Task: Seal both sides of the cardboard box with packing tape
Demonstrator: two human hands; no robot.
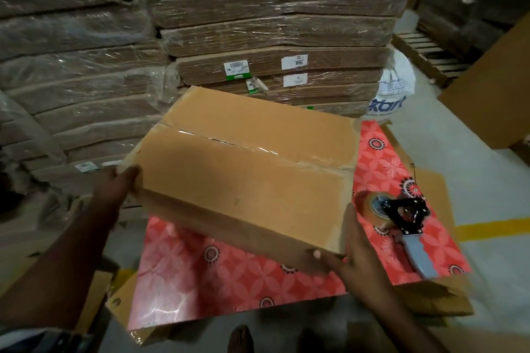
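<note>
You hold 1 cardboard box (246, 169) tilted above the desk (218, 275), which wears a red flowered cover, roughly at the centre of the view. Your left hand (114, 189) grips the box's corner at 9 o'clock, thumb curled over the top face and the fingers out of sight underneath. Your right hand (352, 255) cups the corner at 5 o'clock, with fingers (318, 255) wrapped under the lower edge and the thumb pressed up the side wall.

You carry it on 2 corner grips with no visible strain, so it is probably light, perhaps empty. Corrugated board is stiff along the edges but gives in the middle of a panel, so keep your hold at the corners and folded edges, not on the flaps. The clear tape strip (252, 149) along the centre seam looks glossy and wrinkled; it will be slick, so keep your thumbs off it.

Count: 1 box, 1 taped seam showing on the upper face, and 1 tape dispenser (401, 226) lying on the desk at 4 o'clock, just beside your right hand, its grey handle pointing toward you. Whether the opposite face is sealed cannot be told. Behind, at 12 o'clock, stand several shrink-wrapped stacks of flat cartons (269, 34).
</note>
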